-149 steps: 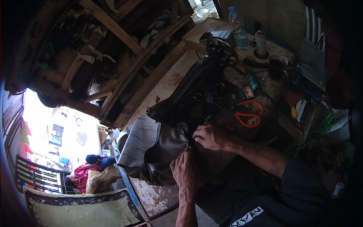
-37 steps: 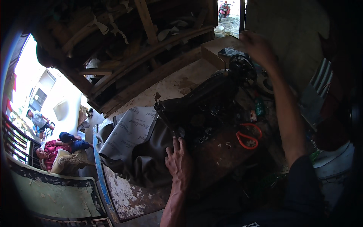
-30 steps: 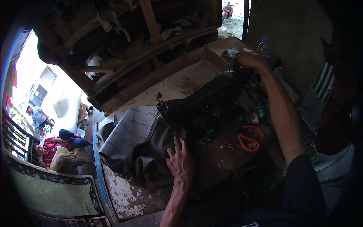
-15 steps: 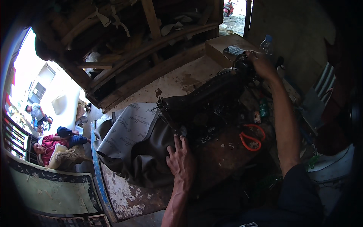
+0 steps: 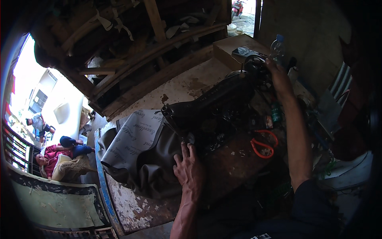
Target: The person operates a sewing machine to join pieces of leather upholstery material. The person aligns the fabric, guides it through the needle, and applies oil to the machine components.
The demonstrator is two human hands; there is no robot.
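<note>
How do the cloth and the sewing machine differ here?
The cloth lies in loose folds; the machine stands rigid. The cloth shows dark brown-grey and a pale printed side, while the machine is black. The left grip is at the cloth's edge; the right grip is at the machine's wheel. Both things are on the table.

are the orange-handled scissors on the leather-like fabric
No, the orange-handled scissors lie on the tabletop, right of the leather-like fabric.
</note>
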